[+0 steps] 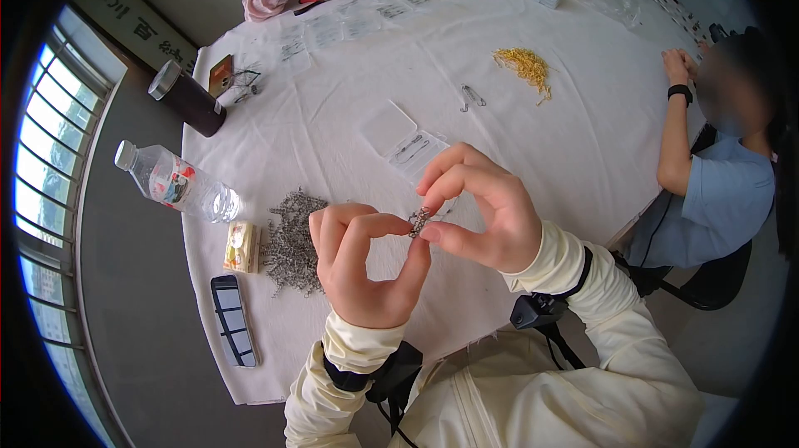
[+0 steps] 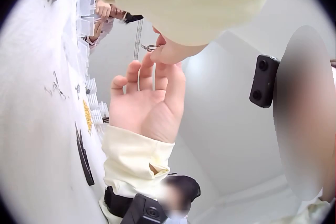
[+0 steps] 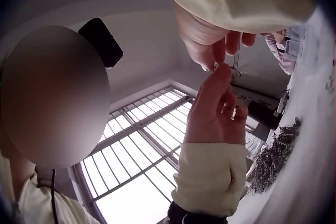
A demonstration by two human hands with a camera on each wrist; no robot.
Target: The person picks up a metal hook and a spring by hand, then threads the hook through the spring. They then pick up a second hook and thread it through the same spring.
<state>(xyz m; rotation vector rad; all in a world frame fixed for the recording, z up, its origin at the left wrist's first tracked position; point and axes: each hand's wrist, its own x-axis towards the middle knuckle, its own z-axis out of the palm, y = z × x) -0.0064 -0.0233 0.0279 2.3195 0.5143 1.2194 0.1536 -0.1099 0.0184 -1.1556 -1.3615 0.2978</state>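
As the metal bit (image 1: 419,221) looks light, stiff & prob. slippery, my L hand (image 1: 356,275) & R hand (image 1: 504,219) pinch it, edges best.

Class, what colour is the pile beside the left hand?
The pile is silvery grey, clearest in the head view.

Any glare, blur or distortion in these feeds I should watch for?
Head: fisheye bends the window, dark surround, pinched metal bits too small to resolve clearly; left wrist: tablecloth washed out, corners dark; right wrist: window blown out, left hand dim beside it.
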